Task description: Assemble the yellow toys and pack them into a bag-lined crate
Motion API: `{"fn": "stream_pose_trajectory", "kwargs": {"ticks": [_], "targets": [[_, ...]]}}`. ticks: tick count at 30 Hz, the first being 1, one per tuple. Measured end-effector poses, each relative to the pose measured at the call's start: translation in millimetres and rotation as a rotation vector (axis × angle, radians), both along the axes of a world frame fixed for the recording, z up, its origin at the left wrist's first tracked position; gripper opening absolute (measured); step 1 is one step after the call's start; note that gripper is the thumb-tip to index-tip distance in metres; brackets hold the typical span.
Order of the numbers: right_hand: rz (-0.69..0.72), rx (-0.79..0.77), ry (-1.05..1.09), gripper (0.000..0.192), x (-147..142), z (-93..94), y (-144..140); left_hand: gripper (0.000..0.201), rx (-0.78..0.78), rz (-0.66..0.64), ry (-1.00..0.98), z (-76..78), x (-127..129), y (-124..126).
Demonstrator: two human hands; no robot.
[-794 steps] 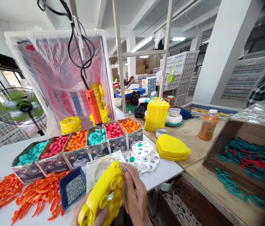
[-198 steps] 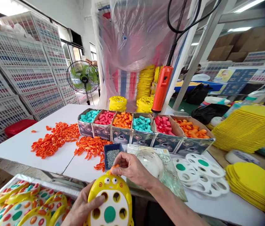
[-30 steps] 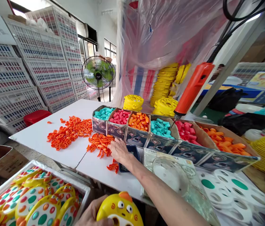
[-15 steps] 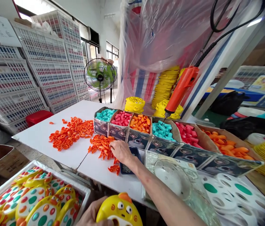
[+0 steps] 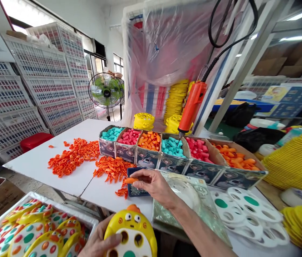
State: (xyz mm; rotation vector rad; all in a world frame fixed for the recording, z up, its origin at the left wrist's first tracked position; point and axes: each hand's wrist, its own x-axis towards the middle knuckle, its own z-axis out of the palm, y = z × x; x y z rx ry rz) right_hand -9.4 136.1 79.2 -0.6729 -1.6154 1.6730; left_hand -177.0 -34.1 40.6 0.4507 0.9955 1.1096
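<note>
My left hand [image 5: 97, 240] grips a yellow toy chick [image 5: 151, 235] at the bottom of the view. The toy has an orange tuft, round eyes and a white front with round holes, one filled green. Between thumb and fingers of my right hand [image 5: 154, 185] is a small orange plastic piece [image 5: 130, 180]. That hand hovers over a dark blue tray [image 5: 130, 174] of tiny metal parts, probably screws. Left of the tray spreads a pile of like orange pieces [image 5: 113, 167], with a larger orange pile [image 5: 72, 157] beyond it.
Open boxes [image 5: 148, 160] of teal, pink and orange caps line the table's back. An orange electric screwdriver [image 5: 192, 107] hangs above them. White holed plates [image 5: 249, 210] lie at right. A crate [image 5: 92, 226] of spotted toys stands lower left. A fan [image 5: 106, 91] stands behind.
My right hand has come away from the orange pile, rightward and closer, with an orange piece in its fingers. The chick now shows more of its white front. The view has shifted.
</note>
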Motion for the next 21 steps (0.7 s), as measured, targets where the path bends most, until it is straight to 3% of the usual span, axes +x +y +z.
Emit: {"fn": "stream_pose_trajectory", "kwargs": {"ticks": [4,9,14,17,21], "targets": [[-0.008,-0.066,0.068,0.034,17.7,3.0,-20.0,0.07,-0.036,0.117,0.05,6.3,10.4,3.7],[-0.02,-0.061,0.084,0.031,32.1,1.2,-34.5,0.063,0.024,0.08,0.055,19.8,20.4,11.3],[-0.105,0.166,-0.067,0.017,43.0,3.0,-46.4,0.066,0.035,0.058,0.102,27.4,26.5,14.3],[-0.2,0.332,-0.177,0.024,48.5,6.6,-53.0,0.068,0.051,0.06,0.123,27.9,28.3,13.6],[-0.21,0.434,-0.211,0.026,53.1,10.1,-58.1,0.065,0.085,0.051,0.145,27.1,28.9,13.1]]}}
